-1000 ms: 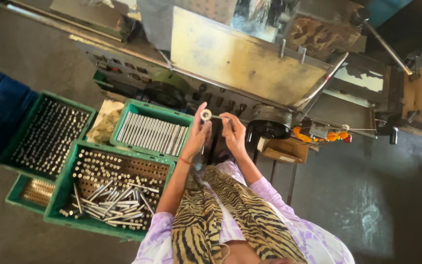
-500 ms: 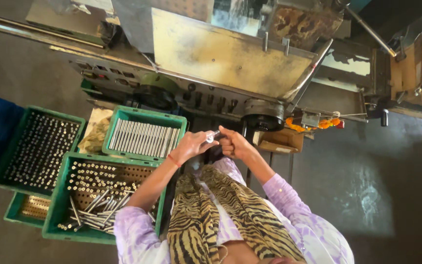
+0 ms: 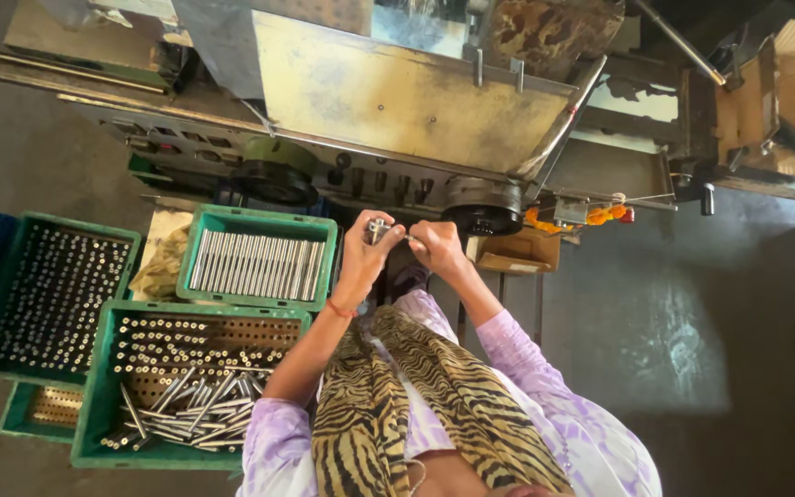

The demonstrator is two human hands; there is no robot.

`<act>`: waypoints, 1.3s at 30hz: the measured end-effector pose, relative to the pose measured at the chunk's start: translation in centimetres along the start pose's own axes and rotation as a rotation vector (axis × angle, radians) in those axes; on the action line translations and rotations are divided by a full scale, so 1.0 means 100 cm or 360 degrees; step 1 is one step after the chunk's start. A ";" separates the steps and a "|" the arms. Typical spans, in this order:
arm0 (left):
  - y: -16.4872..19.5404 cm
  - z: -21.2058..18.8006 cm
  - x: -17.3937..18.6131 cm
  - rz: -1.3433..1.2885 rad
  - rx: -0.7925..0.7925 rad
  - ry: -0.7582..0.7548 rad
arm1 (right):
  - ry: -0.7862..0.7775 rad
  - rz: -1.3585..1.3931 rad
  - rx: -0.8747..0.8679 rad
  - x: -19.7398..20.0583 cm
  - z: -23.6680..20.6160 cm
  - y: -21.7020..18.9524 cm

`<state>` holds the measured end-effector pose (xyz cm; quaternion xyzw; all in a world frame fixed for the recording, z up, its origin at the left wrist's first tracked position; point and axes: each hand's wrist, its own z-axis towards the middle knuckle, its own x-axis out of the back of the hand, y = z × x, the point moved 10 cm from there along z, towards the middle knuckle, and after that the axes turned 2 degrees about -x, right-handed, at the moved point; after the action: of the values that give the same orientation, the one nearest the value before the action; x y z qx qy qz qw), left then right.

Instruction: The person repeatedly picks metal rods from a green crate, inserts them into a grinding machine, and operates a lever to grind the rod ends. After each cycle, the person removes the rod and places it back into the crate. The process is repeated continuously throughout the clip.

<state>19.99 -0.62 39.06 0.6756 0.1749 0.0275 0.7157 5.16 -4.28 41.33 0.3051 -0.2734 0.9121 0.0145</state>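
both hands meet in front of the person's chest, over the gap between the green crates and the machine. the left hand (image 3: 362,258) has its grip closed round a small silvery metal pin with a ring-like end (image 3: 379,225), pinched at the fingertips; the right hand (image 3: 436,247) is curled shut just beside it, its fingertips touching the same piece or something thin that joins it, which is too small to tell.

the pin seems to lie roughly level, its long axis running from one hand towards the other, ringed end up near the left thumb. its exact tilt is hard to read.

risks, as a judgement: the piece is tiny and held only at the fingertips, so a slip could drop it onto the dark concrete floor (image 3: 692,350) or into the green plastic crate of loose steel rods (image 3: 186,405) below the left arm, where it would be lost among similar parts. the hands work close to the round black wheel on the large worn metal machine (image 3: 482,207); the long striped scarf (image 3: 388,414) hanging loose could catch there if the person leans in.
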 end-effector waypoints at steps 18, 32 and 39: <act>-0.014 0.008 -0.034 -0.0674 0.0627 -0.0593 | -0.0993 0.0939 -0.0507 0.008 0.031 -0.032; 0.023 -0.005 -0.033 -0.0593 0.0270 -0.0236 | -0.0957 0.1372 -0.0598 0.009 0.024 0.001; -0.009 0.003 -0.023 -0.0417 0.0489 -0.0130 | -0.0407 0.2343 -0.0911 -0.030 -0.005 0.018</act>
<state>17.72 -1.67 38.66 0.7489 0.2342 -0.1201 0.6082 6.95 -5.13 38.40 0.1330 -0.6276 0.5398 -0.5450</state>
